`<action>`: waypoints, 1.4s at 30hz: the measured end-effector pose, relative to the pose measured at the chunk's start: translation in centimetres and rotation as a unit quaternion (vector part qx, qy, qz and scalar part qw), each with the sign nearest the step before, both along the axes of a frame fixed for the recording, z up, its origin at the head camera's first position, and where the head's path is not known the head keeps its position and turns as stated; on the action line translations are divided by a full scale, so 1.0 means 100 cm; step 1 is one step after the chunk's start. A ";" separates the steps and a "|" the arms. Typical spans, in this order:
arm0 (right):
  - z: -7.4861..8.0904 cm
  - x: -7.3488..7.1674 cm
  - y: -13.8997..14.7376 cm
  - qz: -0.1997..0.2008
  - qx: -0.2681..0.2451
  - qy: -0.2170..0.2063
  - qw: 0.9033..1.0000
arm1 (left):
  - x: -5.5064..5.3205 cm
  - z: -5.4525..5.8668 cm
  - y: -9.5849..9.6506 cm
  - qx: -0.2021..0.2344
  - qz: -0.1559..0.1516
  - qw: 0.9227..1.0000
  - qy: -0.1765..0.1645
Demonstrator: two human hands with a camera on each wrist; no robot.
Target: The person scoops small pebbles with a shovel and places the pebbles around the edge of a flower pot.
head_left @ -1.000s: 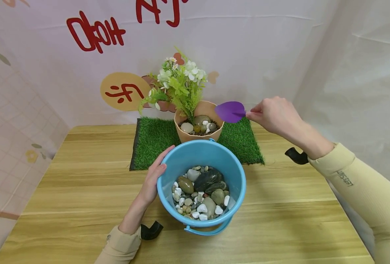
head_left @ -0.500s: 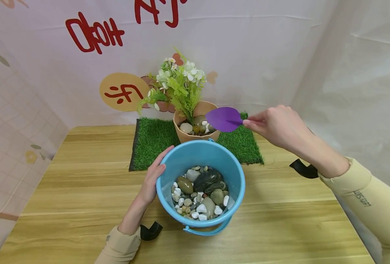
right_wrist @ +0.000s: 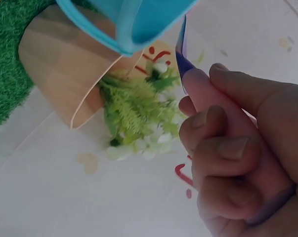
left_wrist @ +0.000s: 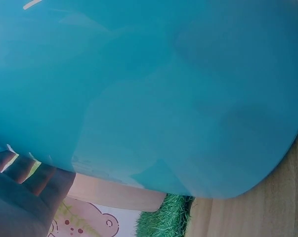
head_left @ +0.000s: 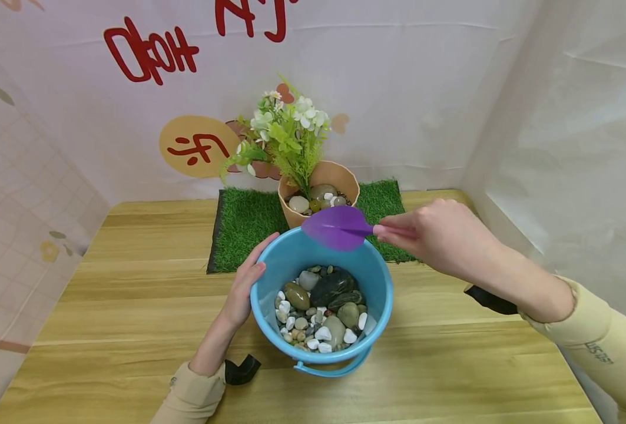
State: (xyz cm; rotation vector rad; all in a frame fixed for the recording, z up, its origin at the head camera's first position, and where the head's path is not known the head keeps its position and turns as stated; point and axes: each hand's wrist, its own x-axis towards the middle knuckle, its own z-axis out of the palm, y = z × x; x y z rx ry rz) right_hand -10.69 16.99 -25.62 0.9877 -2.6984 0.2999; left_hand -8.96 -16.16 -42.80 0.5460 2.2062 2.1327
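Note:
My right hand (head_left: 440,235) grips the pink handle of a small garden trowel (right_wrist: 223,116), its fingers curled round it. The trowel's purple blade (head_left: 339,228) overlaps the back rim of a blue bucket (head_left: 384,294) in the head view. Inside the bucket lie pebbles, among them a large dark stone (head_left: 334,288) and several white ones. My left hand (head_left: 244,288) rests against the bucket's left side with its fingers extended along the outer wall. Behind the bucket stands a peach flower pot (head_left: 339,174) with white flowers (head_left: 307,112), stones and dark soil in it.
Under the pot lies a green artificial grass mat (head_left: 249,224) on the wooden table (head_left: 132,282). The bucket's handle (head_left: 334,372) hangs down at its near side. A patterned white curtain (head_left: 408,88) closes off the back. Black wrist mounts (head_left: 242,370) sit by the wrists.
My right hand has brought the trowel from beside the pot's right rim toward me and down, to the bucket's back rim. The left hand and bucket stay put.

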 end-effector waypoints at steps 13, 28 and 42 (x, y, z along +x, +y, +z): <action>-0.018 0.017 -0.015 0.064 0.078 -0.049 0.994 | -0.001 -0.001 0.001 0.009 -0.004 1.000 -0.002; -0.038 0.025 -0.044 0.145 0.220 -0.005 0.965 | 0.000 0.000 0.001 0.005 0.001 1.000 -0.006; -0.062 0.037 -0.090 0.176 0.301 0.105 0.931 | 0.001 0.001 0.001 0.010 0.000 1.000 -0.014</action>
